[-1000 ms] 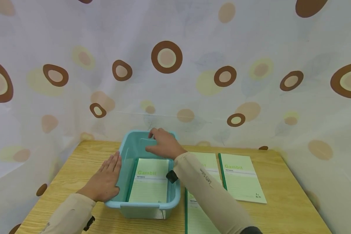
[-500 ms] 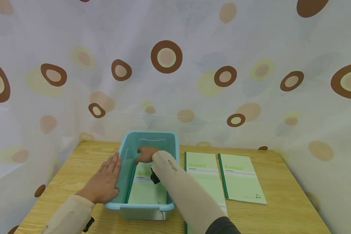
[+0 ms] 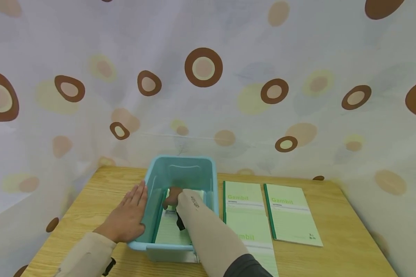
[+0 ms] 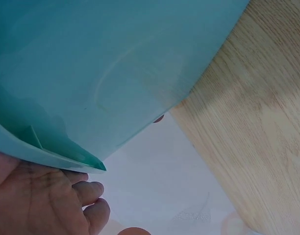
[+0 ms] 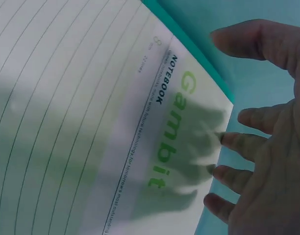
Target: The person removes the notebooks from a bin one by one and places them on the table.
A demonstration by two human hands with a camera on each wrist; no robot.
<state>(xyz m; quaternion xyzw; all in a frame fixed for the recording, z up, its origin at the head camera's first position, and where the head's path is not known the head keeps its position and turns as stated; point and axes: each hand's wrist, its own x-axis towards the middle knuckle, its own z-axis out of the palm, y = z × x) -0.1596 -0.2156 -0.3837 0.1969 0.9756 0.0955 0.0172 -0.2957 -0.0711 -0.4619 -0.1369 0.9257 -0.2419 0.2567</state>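
A light blue plastic bin [image 3: 214,184] stands on the table with a pale green Gambit notebook [image 3: 168,232] lying face up inside it. My left hand [image 3: 127,217] rests against the bin's left rim with its fingers straight. In the left wrist view that hand [image 4: 47,200] lies along the outside of the bin wall [image 4: 130,73]. My right hand [image 3: 173,196] reaches down into the bin over the notebook's top end. The right wrist view shows its fingers [image 5: 238,142] spread at the top edge of the notebook [image 5: 91,122], thumb apart, gripping nothing.
Right of the bin, two Gambit notebooks overlap, a back notebook [image 3: 244,192] and a front notebook [image 3: 249,227] partly under my right sleeve. Another notebook [image 3: 292,215] lies farther right on the wooden table [image 3: 346,227]. A patterned sheet [image 3: 228,96] hangs behind.
My right hand has moved from above the bin's back right rim down into the bin, then nearer to me over the notebook. My left hand stays at the left rim.
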